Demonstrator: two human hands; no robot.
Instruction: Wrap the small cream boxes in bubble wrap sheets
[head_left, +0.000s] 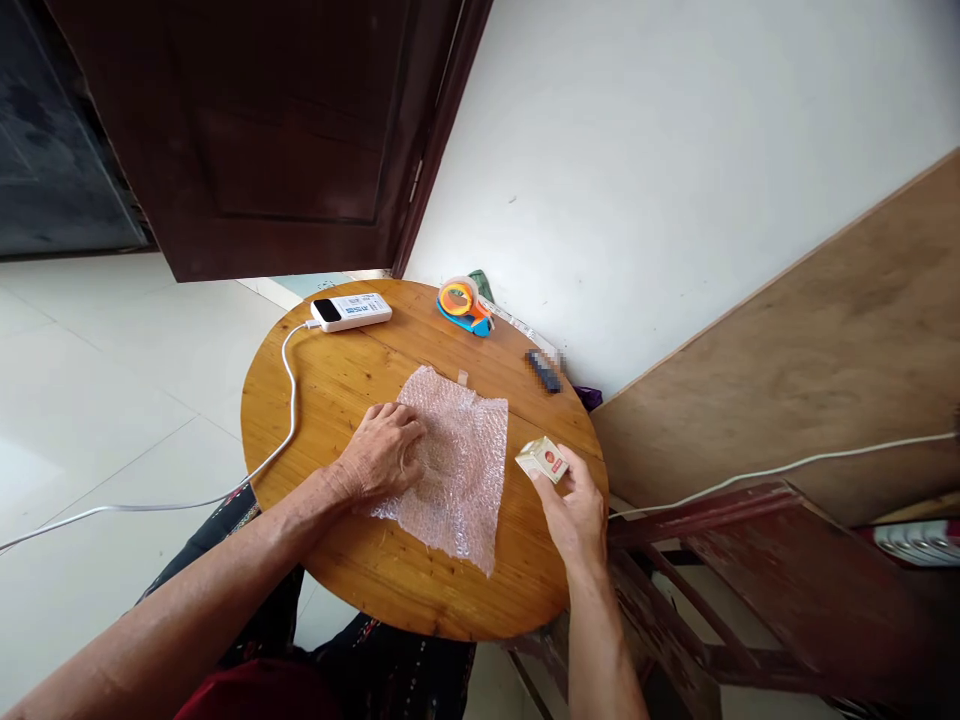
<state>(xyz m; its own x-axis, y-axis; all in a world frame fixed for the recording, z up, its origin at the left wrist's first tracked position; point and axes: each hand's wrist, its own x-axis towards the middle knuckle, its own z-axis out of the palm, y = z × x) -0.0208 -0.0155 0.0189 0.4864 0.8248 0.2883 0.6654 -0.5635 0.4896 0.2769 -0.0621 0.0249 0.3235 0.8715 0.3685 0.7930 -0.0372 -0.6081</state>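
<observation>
A sheet of pinkish, see-through bubble wrap (pixel 461 470) lies spread on the round wooden table. Resting on its left edge is my left hand (pixel 386 448), palm down, with fingers slightly bent and the thumb apart. Over the table's right side, my right hand (pixel 576 505) grips a small cream-coloured box (pixel 543 459) between thumb and fingers. The box has a red emblem on one face. It is held tilted, to the right of the bubble wrap and apart from it.
On the wooden table (pixel 337 390), a white power bank (pixel 352 311) with a white cable (pixel 291 400) lies at back left. An orange-and-blue tape dispenser (pixel 465 305) stands at the back. A dark, pixelated object (pixel 543 371) lies at right. A wooden chair (pixel 750 580) stands to the right.
</observation>
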